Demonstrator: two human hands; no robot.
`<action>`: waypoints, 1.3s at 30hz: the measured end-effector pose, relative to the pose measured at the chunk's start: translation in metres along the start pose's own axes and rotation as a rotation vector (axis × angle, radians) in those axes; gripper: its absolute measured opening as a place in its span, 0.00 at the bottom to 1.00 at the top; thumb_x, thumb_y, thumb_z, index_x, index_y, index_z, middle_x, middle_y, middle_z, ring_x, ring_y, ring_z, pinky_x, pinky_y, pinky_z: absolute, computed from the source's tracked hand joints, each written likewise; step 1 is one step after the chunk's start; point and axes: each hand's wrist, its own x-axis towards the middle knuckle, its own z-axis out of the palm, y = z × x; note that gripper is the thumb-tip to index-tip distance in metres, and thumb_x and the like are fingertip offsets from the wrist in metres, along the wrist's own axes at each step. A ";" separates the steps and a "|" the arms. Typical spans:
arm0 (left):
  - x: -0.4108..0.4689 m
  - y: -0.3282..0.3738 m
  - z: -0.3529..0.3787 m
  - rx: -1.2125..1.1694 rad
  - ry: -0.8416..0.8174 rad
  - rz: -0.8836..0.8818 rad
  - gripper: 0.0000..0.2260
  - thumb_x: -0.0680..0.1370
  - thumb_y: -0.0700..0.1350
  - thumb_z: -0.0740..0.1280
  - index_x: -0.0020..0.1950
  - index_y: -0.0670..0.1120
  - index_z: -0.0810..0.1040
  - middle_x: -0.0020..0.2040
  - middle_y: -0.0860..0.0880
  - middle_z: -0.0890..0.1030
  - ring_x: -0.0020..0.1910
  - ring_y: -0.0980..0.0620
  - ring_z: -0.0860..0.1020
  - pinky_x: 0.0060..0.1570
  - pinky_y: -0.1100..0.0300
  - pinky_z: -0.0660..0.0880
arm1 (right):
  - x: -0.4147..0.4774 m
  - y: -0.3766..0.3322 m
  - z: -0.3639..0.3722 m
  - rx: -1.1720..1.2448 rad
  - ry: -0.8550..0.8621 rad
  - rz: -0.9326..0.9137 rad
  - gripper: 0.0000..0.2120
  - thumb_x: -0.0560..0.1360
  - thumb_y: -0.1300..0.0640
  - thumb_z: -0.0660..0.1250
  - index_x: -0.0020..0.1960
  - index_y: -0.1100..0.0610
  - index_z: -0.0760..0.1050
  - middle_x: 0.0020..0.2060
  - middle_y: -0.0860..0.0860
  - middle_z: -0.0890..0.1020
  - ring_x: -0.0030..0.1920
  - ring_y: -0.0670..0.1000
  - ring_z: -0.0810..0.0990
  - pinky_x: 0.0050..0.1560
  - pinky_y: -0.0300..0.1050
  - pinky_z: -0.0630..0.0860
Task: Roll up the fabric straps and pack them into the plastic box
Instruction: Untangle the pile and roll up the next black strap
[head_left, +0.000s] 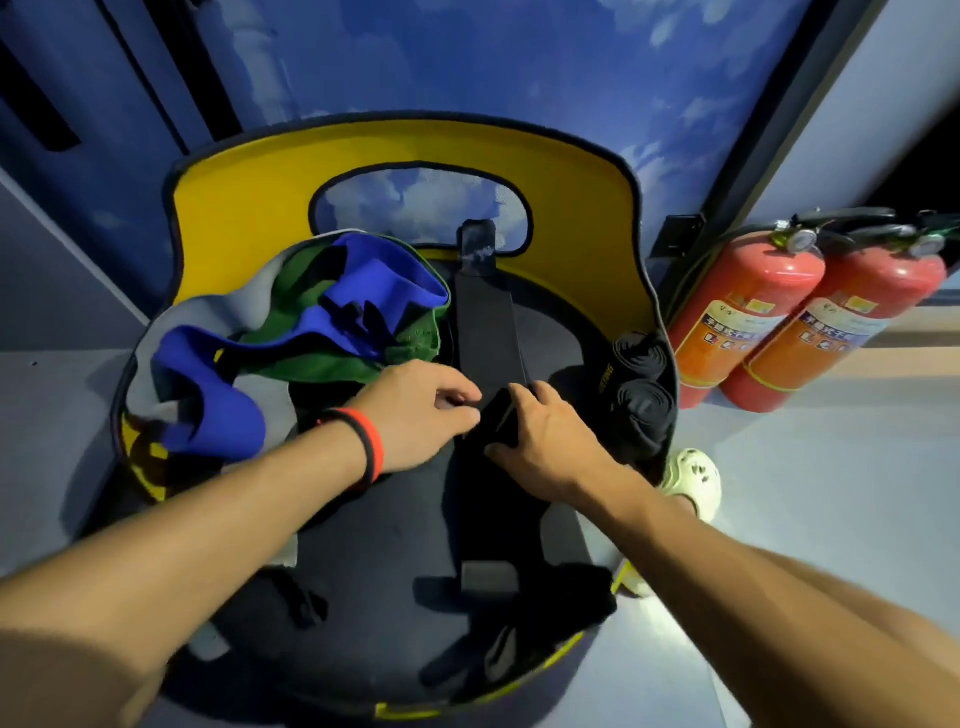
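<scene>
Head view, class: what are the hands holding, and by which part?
The left hand and right hand both grip the black strap at its near, partly rolled end; the rest lies flat.

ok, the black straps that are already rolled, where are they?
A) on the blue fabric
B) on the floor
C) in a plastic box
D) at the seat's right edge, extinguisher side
D: the two rolled straps lie side by side at the right edge of the yellow-rimmed seat, on the side of the red fire extinguishers; no plastic box shows in this view.
</scene>
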 end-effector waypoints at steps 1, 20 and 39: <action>-0.009 -0.002 0.009 0.002 -0.050 -0.034 0.13 0.77 0.50 0.72 0.62 0.54 0.82 0.50 0.53 0.84 0.53 0.55 0.81 0.59 0.60 0.75 | -0.008 0.002 0.000 0.012 -0.012 0.004 0.35 0.75 0.44 0.71 0.74 0.58 0.63 0.66 0.59 0.69 0.66 0.64 0.72 0.64 0.56 0.74; -0.015 -0.016 0.077 -0.286 -0.055 -0.214 0.29 0.73 0.45 0.77 0.73 0.50 0.74 0.69 0.52 0.66 0.56 0.53 0.78 0.56 0.59 0.74 | -0.027 0.017 0.007 0.083 -0.037 0.083 0.26 0.70 0.47 0.74 0.64 0.53 0.72 0.58 0.56 0.74 0.58 0.61 0.77 0.58 0.57 0.78; 0.016 -0.029 0.066 -0.181 0.037 -0.179 0.25 0.73 0.39 0.75 0.69 0.48 0.78 0.78 0.47 0.63 0.75 0.48 0.67 0.74 0.53 0.65 | -0.001 0.007 0.013 0.157 0.063 -0.077 0.26 0.69 0.53 0.77 0.65 0.58 0.77 0.60 0.57 0.77 0.62 0.59 0.75 0.60 0.54 0.75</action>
